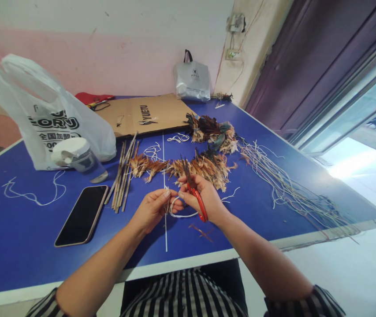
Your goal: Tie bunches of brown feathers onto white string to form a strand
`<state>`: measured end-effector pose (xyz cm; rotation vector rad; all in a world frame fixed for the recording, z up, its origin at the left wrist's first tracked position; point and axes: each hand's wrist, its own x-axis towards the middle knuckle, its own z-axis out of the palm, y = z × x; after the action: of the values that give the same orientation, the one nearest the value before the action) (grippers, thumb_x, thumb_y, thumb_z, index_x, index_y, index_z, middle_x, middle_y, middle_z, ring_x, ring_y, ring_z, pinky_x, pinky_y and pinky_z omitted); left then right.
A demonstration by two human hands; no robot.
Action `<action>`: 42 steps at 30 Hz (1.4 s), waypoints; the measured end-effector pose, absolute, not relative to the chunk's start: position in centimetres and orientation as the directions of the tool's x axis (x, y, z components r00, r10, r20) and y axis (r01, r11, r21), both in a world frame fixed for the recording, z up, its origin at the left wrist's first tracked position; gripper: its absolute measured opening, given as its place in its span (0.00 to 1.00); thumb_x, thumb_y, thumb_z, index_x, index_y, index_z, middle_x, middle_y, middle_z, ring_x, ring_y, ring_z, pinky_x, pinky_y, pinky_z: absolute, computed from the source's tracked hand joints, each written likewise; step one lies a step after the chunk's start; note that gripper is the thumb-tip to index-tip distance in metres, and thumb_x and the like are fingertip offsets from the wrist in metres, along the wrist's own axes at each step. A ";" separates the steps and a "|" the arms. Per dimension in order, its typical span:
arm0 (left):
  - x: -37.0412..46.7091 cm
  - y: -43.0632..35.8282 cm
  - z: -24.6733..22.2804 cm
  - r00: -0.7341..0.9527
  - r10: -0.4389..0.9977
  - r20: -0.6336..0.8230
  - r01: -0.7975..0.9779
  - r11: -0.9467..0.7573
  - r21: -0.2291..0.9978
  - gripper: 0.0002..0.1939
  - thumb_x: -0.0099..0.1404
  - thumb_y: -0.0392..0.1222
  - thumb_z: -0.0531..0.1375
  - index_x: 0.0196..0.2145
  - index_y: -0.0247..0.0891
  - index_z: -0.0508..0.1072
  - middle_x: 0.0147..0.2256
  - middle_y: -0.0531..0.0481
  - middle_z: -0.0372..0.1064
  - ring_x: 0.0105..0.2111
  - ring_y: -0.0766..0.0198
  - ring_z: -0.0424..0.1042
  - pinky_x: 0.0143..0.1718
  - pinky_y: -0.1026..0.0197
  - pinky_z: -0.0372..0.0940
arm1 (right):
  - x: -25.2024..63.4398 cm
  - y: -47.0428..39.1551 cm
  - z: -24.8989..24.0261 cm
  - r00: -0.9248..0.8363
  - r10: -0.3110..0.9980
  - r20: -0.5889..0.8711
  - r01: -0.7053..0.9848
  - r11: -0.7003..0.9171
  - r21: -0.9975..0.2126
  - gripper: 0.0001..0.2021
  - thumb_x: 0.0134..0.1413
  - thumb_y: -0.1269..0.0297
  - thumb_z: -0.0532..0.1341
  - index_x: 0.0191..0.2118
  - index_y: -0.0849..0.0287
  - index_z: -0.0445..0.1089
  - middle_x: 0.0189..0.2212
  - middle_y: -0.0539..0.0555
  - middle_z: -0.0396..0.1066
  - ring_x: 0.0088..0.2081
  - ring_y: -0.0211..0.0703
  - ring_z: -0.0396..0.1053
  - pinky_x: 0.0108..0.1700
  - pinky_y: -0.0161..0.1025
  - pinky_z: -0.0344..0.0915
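Note:
Close together above the near part of the blue table (240,233), my two hands work at a thin white string (183,215). My left hand (154,207) is closed, pinching the string and something small that its fingers mostly hide. Scissors with red handles (201,204) are held in my right hand (206,193), their dark blades pointing up and away. The fingertips of that hand also meet the string near my left fingers. Just beyond the hands lie bunches of brown feathers (207,169), with a smaller row of feather bunches (146,165) to the left.
Thin sticks (121,180) and a phone (82,215) lie left, near a plastic jar (82,156) and white plastic bag (58,114). Loose strings (287,189) spread at right. Behind are cardboard (135,112), darker feathers (210,127) and a silver bag (192,81).

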<state>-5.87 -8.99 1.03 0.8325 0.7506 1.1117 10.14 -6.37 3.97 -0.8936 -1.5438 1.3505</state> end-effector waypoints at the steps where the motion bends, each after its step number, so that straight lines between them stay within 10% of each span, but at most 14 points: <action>1: -5.8 -9.0 1.1 0.255 0.960 -0.112 -0.439 0.218 0.872 0.12 0.58 0.44 0.60 0.35 0.33 0.74 0.27 0.45 0.74 0.27 0.63 0.73 0.30 0.63 0.65 | 10.1 -6.3 4.0 -0.361 0.919 0.155 -0.016 0.161 -0.987 0.16 0.44 0.67 0.62 0.42 0.60 0.64 0.27 0.48 0.66 0.26 0.33 0.64 0.31 0.34 0.62; 14: -5.9 -8.9 2.5 0.330 0.943 -0.032 -0.331 0.148 0.932 0.11 0.59 0.42 0.59 0.26 0.30 0.73 0.22 0.49 0.68 0.24 0.67 0.69 0.30 0.65 0.62 | 9.2 -5.3 4.4 -0.342 0.907 0.248 0.094 0.295 -0.951 0.16 0.44 0.69 0.61 0.43 0.59 0.65 0.29 0.49 0.67 0.27 0.34 0.64 0.33 0.35 0.62; 18: -6.0 -8.4 3.1 0.157 0.988 -0.011 -0.498 0.089 0.863 0.07 0.58 0.41 0.60 0.30 0.33 0.72 0.22 0.52 0.68 0.29 0.65 0.72 0.34 0.65 0.64 | 11.2 -7.3 4.9 -0.282 0.953 0.113 -0.109 0.085 -0.990 0.18 0.45 0.61 0.63 0.43 0.61 0.62 0.30 0.51 0.67 0.28 0.34 0.65 0.32 0.34 0.63; 22: -5.8 -8.0 3.8 -0.027 1.000 0.004 -0.643 -0.021 0.766 0.05 0.56 0.39 0.62 0.30 0.35 0.72 0.25 0.50 0.72 0.38 0.59 0.73 0.43 0.59 0.65 | 13.8 -11.6 4.4 -0.653 0.732 -0.194 -0.170 -0.391 -0.905 0.18 0.54 0.50 0.53 0.39 0.63 0.63 0.24 0.53 0.68 0.21 0.35 0.65 0.24 0.34 0.61; 28: -4.5 -8.3 4.8 -0.173 0.983 0.061 -0.692 -0.165 0.703 0.04 0.58 0.38 0.60 0.30 0.36 0.72 0.25 0.52 0.72 0.39 0.62 0.72 0.48 0.56 0.62 | 12.6 -14.9 1.2 -0.687 0.658 -0.308 -0.205 -0.582 -0.787 0.21 0.52 0.49 0.55 0.39 0.65 0.64 0.24 0.54 0.69 0.21 0.36 0.66 0.25 0.36 0.63; 42: -2.5 -9.5 4.8 -0.394 0.891 0.224 -0.561 -0.426 0.710 0.04 0.61 0.38 0.57 0.31 0.36 0.71 0.22 0.56 0.64 0.31 0.69 0.70 0.45 0.61 0.62 | 8.9 -13.7 2.1 -0.587 0.799 -0.131 -0.409 -0.432 -0.803 0.18 0.51 0.50 0.57 0.36 0.63 0.63 0.22 0.51 0.67 0.19 0.33 0.62 0.20 0.32 0.60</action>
<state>-2.50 -9.52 4.81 0.7422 0.6742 1.9412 8.85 -13.75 2.08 -0.6584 -0.9694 2.0639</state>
